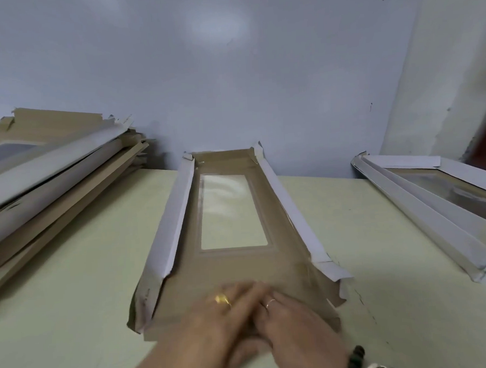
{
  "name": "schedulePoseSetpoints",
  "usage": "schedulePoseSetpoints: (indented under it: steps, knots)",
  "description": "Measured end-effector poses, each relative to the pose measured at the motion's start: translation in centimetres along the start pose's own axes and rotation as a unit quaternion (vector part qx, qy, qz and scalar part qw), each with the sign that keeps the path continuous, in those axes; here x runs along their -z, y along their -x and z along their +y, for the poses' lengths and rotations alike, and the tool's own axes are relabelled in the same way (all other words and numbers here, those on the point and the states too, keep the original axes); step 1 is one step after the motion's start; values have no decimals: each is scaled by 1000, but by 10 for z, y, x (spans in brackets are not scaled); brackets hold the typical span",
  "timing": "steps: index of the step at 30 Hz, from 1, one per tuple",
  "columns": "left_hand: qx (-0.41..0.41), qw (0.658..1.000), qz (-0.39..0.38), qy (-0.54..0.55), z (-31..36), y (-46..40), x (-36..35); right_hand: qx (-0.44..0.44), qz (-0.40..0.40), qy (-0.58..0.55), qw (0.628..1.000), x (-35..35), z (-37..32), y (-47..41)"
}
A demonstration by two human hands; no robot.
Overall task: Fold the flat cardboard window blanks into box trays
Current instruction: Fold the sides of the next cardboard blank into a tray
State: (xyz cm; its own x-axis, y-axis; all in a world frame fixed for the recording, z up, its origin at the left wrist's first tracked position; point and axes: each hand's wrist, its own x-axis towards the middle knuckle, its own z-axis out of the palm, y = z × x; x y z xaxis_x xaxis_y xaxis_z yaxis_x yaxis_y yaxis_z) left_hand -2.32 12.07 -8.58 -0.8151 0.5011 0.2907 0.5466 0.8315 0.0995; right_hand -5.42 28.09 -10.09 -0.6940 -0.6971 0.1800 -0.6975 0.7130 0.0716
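On the pale green tabletop [86,276], the brown cardboard window blank [232,268] lies centred, long sides raised. Left hand [228,305] and right hand [291,319] press flat-fingered on its near end; uneven pressure could crease the panel crookedly.

views: one only, the head camera; no second view shares any of the scene.
position: worn on the person's head, above the near edge of the bench [72,277].
facing: forward and down along the bench toward the wall [231,86], which fills the upper half of the frame.
nearness: close; the left hand [214,312] and right hand [288,316] sit at the bottom centre, blurred.
coverage: wide-angle, edges bowed; cardboard blank [232,268] in the centre, stack of blanks [52,171] at the left edge, folded tray [440,201] at the right edge.
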Motion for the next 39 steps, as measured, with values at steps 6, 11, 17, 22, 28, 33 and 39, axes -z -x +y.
schedulePoseSetpoints:
  steps: [6, 11, 17, 22, 28, 33, 39]
  knots:
    - [60, 993, -90, -44, -12, 9, -6, -42, -57, -27, 997, 4, 9, 9]
    - [65, 992, -109, -13, -43, 24, 6, 22, -73, -161, 984, 1, 50, 25]
    - [74, 990, -98, 72, -67, 37, -9, -37, 14, -315, 948, 2, 65, 35]
    - [166, 939, 11, 302, -62, 37, 6, -100, 108, -329, 933, -6, 64, 34]
    - [224, 957, 78, 164, -58, 27, -4, -165, 191, -267, 930, -10, 54, 20]
    - [253, 957, 107, 90, -51, 22, -3, -203, 182, -235, 933, -11, 49, 16]
    - [226, 970, 85, 15, -48, 19, -2, -185, 140, -171, 958, -11, 47, 14]
